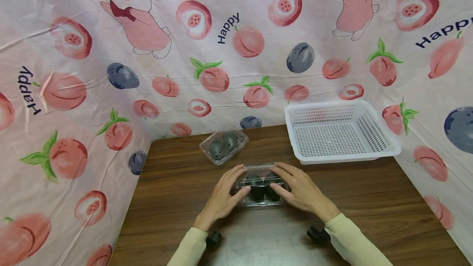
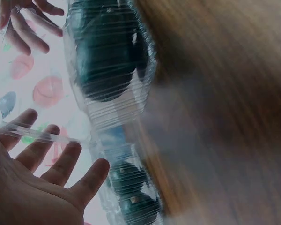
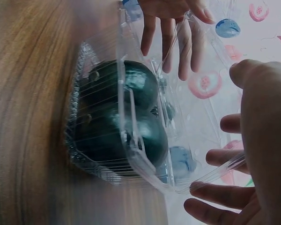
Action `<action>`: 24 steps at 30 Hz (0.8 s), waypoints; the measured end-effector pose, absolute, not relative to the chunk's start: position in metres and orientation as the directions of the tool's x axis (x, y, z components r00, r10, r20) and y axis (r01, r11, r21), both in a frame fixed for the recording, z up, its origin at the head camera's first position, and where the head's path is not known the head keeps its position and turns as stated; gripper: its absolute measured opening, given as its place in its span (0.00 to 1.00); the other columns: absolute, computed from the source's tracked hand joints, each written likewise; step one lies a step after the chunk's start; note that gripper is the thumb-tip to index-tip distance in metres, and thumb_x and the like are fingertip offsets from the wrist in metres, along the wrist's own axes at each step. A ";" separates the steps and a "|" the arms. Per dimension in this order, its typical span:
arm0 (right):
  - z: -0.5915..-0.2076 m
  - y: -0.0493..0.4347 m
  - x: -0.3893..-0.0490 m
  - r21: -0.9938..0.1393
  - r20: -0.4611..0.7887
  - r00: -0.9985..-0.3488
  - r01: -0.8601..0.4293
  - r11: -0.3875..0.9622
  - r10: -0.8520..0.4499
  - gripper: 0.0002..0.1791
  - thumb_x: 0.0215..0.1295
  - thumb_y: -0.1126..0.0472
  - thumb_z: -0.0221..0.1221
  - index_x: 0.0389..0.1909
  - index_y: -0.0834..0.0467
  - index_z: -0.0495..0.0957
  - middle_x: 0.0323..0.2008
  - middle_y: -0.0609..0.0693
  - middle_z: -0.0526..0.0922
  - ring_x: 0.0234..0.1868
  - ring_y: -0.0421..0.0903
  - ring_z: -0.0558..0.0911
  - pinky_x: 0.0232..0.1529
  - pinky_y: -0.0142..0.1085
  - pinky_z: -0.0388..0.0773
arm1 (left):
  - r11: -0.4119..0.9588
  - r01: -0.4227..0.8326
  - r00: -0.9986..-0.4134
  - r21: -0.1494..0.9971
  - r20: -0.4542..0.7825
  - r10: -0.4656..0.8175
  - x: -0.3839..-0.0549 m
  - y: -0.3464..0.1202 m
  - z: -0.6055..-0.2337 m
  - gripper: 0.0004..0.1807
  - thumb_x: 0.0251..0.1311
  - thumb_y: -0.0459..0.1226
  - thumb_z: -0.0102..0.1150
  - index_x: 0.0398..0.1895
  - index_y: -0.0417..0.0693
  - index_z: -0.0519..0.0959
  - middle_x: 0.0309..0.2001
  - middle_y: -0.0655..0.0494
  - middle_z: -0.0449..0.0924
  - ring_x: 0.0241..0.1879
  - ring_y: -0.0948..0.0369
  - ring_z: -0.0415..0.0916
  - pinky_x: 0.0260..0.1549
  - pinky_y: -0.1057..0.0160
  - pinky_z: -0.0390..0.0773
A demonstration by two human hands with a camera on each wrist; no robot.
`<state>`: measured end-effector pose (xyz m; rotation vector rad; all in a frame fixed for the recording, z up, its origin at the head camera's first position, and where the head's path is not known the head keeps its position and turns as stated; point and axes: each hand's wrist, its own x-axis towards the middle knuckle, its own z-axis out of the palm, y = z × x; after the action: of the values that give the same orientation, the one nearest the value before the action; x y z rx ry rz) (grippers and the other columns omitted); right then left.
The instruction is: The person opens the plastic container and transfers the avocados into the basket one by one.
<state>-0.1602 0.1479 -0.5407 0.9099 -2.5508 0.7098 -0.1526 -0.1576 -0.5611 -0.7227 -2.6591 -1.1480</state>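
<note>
A clear plastic clamshell box (image 1: 263, 203) with dark green, glossy round fruits (image 3: 145, 89) inside sits on the table in front of me. Its transparent lid (image 3: 178, 164) stands raised at an angle over the fruits in the right wrist view. My left hand (image 1: 223, 194) is at the box's left end, its spread fingers touching the lid edge. At the opposite end, my right hand (image 1: 302, 189) has its fingertips at the lid, the thumb apart on the near side. Both hands' fingers look extended, without curling round the box.
Behind and to the left stands a second clear box (image 1: 223, 145) with similar dark fruits. A white perforated plastic basket (image 1: 301, 157) is at the back right. Printed fabric (image 1: 236, 93) encloses the brown wooden table (image 1: 170, 184) at the back and sides.
</note>
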 end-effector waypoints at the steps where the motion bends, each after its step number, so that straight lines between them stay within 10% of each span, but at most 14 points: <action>1: -0.540 0.148 -0.161 -0.341 0.467 -0.737 -0.660 0.669 -0.489 0.29 0.74 0.52 0.72 0.71 0.60 0.84 0.70 0.65 0.86 0.67 0.65 0.88 0.64 0.63 0.88 | 0.588 0.486 -0.873 0.646 0.320 0.369 -0.154 -0.158 -0.560 0.33 0.78 0.49 0.68 0.81 0.47 0.77 0.84 0.47 0.74 0.84 0.44 0.71 0.79 0.31 0.73; 24: -0.525 0.148 -0.172 -0.428 0.394 -0.788 -0.613 0.664 -0.474 0.28 0.83 0.53 0.64 0.77 0.59 0.80 0.72 0.62 0.86 0.71 0.63 0.87 0.71 0.62 0.84 | 0.638 0.491 -0.871 0.594 0.324 0.369 -0.173 -0.162 -0.540 0.27 0.80 0.49 0.67 0.76 0.51 0.82 0.75 0.51 0.84 0.77 0.50 0.81 0.77 0.42 0.79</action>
<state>-0.1718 0.1481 -0.5252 0.8762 -2.6319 0.8123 -0.1733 -0.1625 -0.5401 -0.7110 -2.6837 -1.0505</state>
